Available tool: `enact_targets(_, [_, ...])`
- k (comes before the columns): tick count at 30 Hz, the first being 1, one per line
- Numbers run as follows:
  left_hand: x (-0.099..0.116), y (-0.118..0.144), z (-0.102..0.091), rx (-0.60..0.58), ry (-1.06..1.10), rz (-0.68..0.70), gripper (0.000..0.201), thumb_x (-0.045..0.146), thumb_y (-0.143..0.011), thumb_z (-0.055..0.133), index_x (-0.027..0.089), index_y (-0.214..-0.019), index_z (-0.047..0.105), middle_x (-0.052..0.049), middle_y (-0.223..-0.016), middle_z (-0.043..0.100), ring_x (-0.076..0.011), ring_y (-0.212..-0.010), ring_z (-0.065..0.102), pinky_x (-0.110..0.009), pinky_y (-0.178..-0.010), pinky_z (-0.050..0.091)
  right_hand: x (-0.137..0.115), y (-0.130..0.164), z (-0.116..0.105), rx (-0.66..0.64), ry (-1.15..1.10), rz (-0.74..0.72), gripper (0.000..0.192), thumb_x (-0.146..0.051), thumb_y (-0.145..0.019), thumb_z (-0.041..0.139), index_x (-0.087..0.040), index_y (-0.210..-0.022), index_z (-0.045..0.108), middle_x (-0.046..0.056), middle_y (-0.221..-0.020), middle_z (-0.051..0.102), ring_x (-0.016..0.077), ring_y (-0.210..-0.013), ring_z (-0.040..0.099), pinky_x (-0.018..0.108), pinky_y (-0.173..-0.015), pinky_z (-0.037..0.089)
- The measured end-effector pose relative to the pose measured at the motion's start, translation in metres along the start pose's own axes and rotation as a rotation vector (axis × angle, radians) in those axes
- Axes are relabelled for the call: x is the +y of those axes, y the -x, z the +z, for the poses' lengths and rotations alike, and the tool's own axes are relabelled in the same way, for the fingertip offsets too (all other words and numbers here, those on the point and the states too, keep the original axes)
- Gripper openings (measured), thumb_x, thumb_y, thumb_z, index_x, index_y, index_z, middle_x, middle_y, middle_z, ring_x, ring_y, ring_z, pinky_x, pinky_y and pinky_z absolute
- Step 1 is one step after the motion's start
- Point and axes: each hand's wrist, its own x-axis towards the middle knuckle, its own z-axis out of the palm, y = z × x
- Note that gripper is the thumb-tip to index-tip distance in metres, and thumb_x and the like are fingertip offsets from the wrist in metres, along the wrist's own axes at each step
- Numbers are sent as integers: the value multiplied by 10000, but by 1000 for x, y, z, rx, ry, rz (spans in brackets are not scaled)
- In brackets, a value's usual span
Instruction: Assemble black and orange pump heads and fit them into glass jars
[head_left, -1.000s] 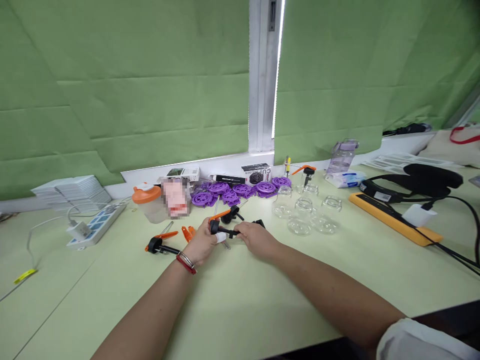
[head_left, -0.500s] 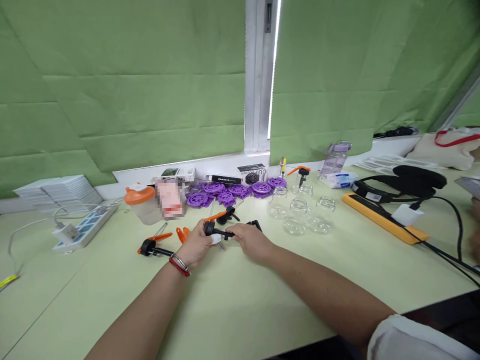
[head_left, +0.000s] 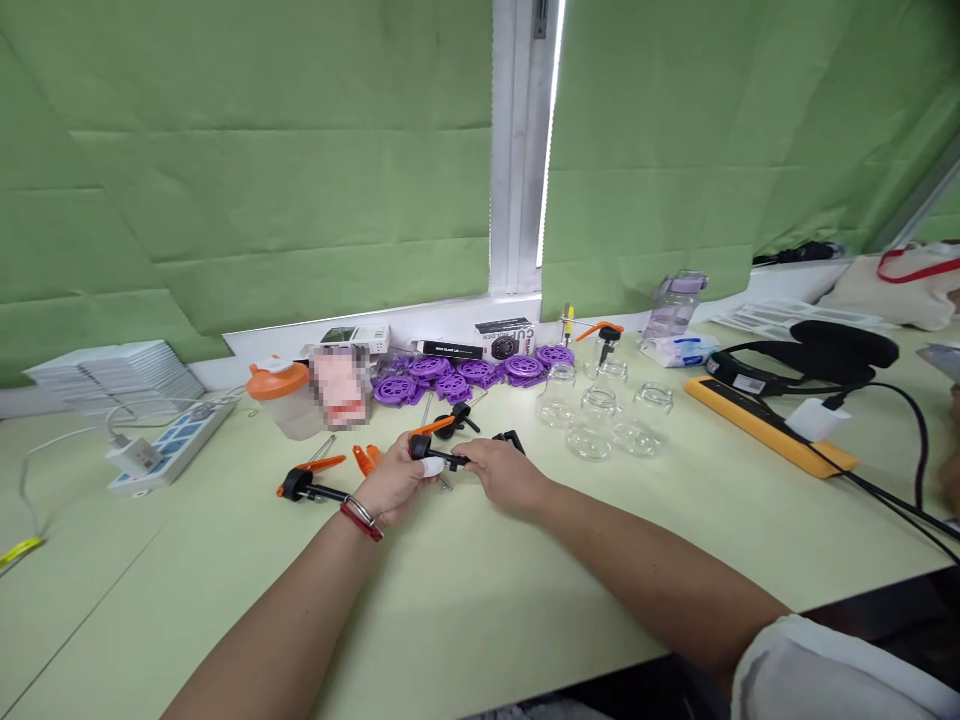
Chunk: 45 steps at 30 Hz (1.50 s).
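Black clamp (head_left: 442,458) sits pinched between both hands above the surface (head_left: 480,600): left hand (head_left: 396,483) curled round its head end, right hand (head_left: 501,471) closed on the bar. Steady, even pressure would likely serve best. Beyond the clamp lie purple discs (head_left: 465,375); jars (head_left: 596,420) stand right of it.

Matt black plastic clamp (head_left: 442,459) with a glossy orange lever; clear shiny glass jars (head_left: 596,420); purple plastic discs (head_left: 457,375); smooth, matt pale-green table (head_left: 525,590).
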Motion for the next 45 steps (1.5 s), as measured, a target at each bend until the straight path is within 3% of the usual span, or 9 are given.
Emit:
enact_targets(14, [4,4,4,46,-73,2,386,149,-514,746,206,-801,494,58,-637,500,-120,-583,484,-279,-593,377,2,-1,-1,-47,-202,43,295,-88,-827,456,-180,-1008,669,10,-803,643,127,-702,530,238,-690,397])
enact_targets(22, [3,3,3,7,-5,-36,484,122,-481,785,199,-847,477,74,-645,539,-85,-554,493,-227,-548,355,0,0,0,35,-154,45,290,-119,-855,472,-174,-1078,648,79,-1015,683,188,-907,597,302,-817,434])
enact_targets(35, [3,6,6,23,-24,-29,432,122,-533,745,204,-867,485,73,-677,538,-99,-597,507,-267,-621,395,6,2,7,30,-193,-9,361,-139,-878,437,-199,-1185,616,86,-1096,662,204,-993,594,344,-877,442])
enact_targets(41, [2,8,10,102,-68,138,625,84,-579,669,251,-1113,392,-18,-988,566,-154,-848,569,-308,-788,419,-3,4,5,-34,-273,-61,453,-103,-864,411,-206,-1280,557,62,-921,616,141,-782,560,289,-756,453])
enact_targets(45, [4,12,17,126,-185,398,580,148,-656,690,261,-1119,359,-86,-1213,492,-193,-1057,527,-348,-911,397,-9,3,4,-34,-660,61,410,-198,-894,421,-186,-1289,530,12,-751,545,91,-572,450,223,-541,402])
